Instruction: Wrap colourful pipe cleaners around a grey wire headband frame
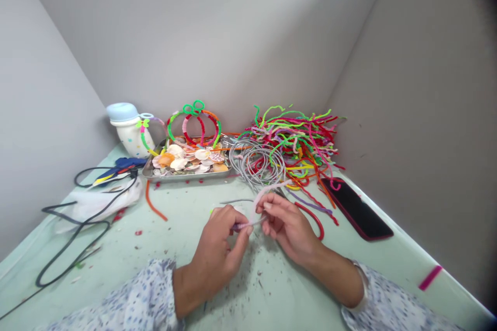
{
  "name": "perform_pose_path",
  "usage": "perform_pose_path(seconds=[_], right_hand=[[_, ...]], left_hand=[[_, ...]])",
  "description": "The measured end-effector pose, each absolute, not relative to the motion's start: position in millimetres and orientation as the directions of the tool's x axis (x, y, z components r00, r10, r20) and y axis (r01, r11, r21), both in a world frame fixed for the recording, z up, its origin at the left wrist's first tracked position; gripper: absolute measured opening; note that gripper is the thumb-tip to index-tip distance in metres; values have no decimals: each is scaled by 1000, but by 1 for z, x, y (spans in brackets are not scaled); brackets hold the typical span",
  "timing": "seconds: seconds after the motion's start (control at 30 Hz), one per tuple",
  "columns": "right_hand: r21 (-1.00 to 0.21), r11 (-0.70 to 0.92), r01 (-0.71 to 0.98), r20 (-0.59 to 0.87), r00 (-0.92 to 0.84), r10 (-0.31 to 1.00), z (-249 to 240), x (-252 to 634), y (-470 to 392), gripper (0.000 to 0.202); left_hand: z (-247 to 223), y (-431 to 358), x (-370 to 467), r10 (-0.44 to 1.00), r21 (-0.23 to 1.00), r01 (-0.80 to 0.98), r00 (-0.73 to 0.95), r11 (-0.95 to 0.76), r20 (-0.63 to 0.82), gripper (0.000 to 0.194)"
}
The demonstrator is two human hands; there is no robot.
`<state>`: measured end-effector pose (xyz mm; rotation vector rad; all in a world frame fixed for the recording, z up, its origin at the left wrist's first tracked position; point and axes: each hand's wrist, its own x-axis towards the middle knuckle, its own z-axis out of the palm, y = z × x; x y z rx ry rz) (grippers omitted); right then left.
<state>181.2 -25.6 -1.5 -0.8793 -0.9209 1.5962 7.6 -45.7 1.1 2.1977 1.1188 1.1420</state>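
Both hands pinch a white pipe cleaner (261,201) over the table (186,227): left hand (221,243) grips its lower end, right hand (285,222) mid-length. Light, bendy, fuzzy; probably best held near the bend.

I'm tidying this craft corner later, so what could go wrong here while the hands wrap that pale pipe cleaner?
The pale pipe cleaner, pinched by the left hand and right hand, may have a wire tip that could prick a finger. The phone lies near the table edge and might get knocked off. The black cable could snag a sleeve.
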Motion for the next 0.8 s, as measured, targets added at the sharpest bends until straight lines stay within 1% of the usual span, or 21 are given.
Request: perform_pose_path(seconds=[0.07, 0.17, 0.53, 0.8], right_hand=[[-879, -158, -450, -83, -182, 980, -2, 182, -26, 13], [-869, -151, -471, -66, -191, 979, -1, 182, -28, 15], [-907, -142, -397, -75, -179, 981, 1, 180, -27, 18], [-904, -136, -405, -73, -168, 983, 1, 180, -26, 18]], left_hand=[[1, -46, 7, 810, 667, 460, 337, -586, 479, 8], [0, -46, 7, 814, 676, 455, 331, -580, 476, 7], [1, -46, 7, 811, 676, 449, 325, -585, 486, 7], [0, -45, 7, 810, 673, 450, 333, -587, 483, 6]])
